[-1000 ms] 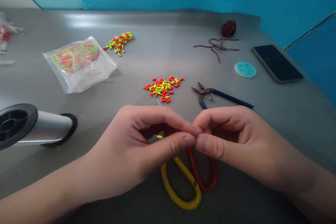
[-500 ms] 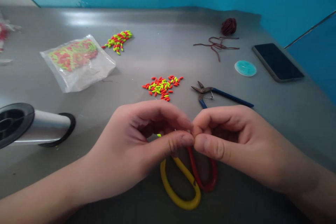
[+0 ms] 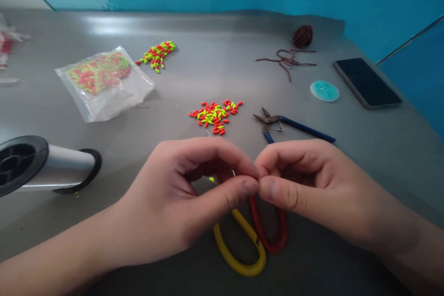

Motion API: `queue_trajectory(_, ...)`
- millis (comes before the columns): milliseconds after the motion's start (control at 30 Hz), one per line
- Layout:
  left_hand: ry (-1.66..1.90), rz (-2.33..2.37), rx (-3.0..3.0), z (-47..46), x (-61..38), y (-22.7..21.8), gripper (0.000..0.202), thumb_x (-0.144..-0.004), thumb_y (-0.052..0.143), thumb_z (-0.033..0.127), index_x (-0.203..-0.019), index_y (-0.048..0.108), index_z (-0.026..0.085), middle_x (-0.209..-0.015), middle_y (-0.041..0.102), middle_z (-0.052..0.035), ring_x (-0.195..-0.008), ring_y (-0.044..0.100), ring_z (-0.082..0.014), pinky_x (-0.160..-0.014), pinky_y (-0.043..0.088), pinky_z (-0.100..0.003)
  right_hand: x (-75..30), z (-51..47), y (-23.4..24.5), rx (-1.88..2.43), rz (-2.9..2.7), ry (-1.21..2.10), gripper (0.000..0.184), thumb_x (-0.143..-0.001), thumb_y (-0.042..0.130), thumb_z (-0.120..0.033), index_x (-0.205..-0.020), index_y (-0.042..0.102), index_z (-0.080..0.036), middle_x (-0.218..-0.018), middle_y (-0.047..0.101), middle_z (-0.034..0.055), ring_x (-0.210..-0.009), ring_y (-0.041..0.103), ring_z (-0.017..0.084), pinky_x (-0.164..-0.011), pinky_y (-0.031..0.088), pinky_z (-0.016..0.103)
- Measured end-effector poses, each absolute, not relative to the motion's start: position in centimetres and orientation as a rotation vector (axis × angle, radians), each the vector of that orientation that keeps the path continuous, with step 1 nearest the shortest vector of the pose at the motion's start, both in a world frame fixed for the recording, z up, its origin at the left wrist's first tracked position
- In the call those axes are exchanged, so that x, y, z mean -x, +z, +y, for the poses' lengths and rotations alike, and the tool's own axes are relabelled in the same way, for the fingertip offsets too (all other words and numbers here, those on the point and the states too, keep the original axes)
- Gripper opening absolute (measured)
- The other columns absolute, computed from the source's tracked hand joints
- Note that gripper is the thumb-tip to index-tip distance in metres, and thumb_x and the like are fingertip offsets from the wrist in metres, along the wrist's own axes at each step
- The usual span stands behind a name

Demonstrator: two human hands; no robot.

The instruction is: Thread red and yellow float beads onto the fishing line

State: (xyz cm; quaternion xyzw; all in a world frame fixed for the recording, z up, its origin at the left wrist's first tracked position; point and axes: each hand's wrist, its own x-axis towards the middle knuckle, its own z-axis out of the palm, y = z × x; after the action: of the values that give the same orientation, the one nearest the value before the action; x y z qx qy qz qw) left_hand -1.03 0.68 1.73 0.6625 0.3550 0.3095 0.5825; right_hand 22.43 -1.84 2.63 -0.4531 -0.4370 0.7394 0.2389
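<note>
My left hand point(image 3: 194, 189) and my right hand point(image 3: 305, 189) meet fingertip to fingertip, each in a closed pinch of thumb and forefinger. What they pinch is hidden; a thin pale strand point(image 3: 233, 173) shows at the left fingertips. Through the gap of the left hand a lime bead point(image 3: 211, 179) is visible. Beneath the hands lies a pair of scissors with one yellow handle point(image 3: 239, 266) and one red handle point(image 3: 282, 240), its blades covered. Just beyond the fingers is a loose pile of red and lime oval beads point(image 3: 215, 115). Blue-handled cutting pliers point(image 3: 274, 119) lie jaws apart beyond my right hand.
A plastic bag of beads point(image 3: 104, 78) and a second bead pile point(image 3: 157, 55) lie at the back left. A silver spool point(image 3: 69, 166) stands at the left. Toward the right are a dark yarn ball point(image 3: 302, 36), cut strands point(image 3: 287, 59), a turquoise disc point(image 3: 324, 90) and a phone point(image 3: 367, 82).
My left hand has shifted very slightly, its knuckles a little lower and its fingertips slightly to the right. Both pinches remain together, and my right hand is almost still.
</note>
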Motion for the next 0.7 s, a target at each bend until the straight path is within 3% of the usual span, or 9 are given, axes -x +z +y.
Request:
queue_trajectory(300, 0.647, 0.856, -1.597, 0.79, 0.49, 2.2, 0.009, -0.098, 0.074, 0.017, -0.091, 0.077, 0.019, -0.078, 0.078, 0.0043, -0.069, 0.071, -0.0074, -0.063, 0.057, -0.01, -22.44, -1.76, 2.26, 1.252, -1.233, 2.012, 0.013, -0.094, 0.086, -0.03, -0.089, 0.076, -0.023, -0.071, 0.077, -0.0005, -0.061, 0.074, 0.017, -0.053, 0.054, 0.023)
queue_trajectory(700, 0.652, 0.824, -1.521, 0.74, 0.98, 1.67, 0.005, -0.101, 0.078, 0.025, -0.097, 0.08, 0.022, -0.085, 0.081, 0.0039, -0.075, 0.074, -0.0077, -0.07, 0.059, -0.01, -22.48, -1.88, 2.33, 1.249, -1.214, 2.028, 0.012, -0.093, 0.086, -0.03, -0.09, 0.077, -0.024, -0.071, 0.078, 0.0003, -0.062, 0.074, 0.018, -0.054, 0.053, 0.024)
